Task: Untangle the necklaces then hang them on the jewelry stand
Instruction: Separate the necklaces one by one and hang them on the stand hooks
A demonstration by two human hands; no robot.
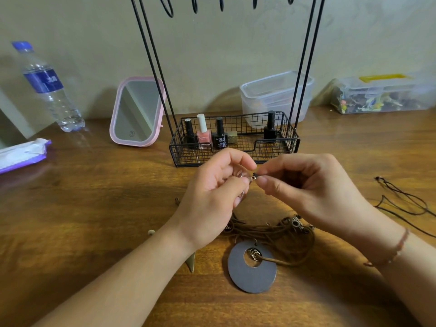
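Task at an early stage, by my reading: the hooks [194,5] at the top of the jewelry stand [234,140] carry nothing in the part visible. Left hand [212,194] and right hand [304,187] meet just in front of the stand's wire basket, each pinching an end at a small metal clasp [253,177]; whether it is being opened or closed I cannot tell. Below the hands, near the table's front edge, the brown cord necklace [278,234] lies bunched in many strands, with metal beads and a flat dark ring-shaped pendant [251,267]. A thin black cord necklace [401,199] lies loose and apart toward the right edge. Remaining: freeing the strands and hanging both pieces.
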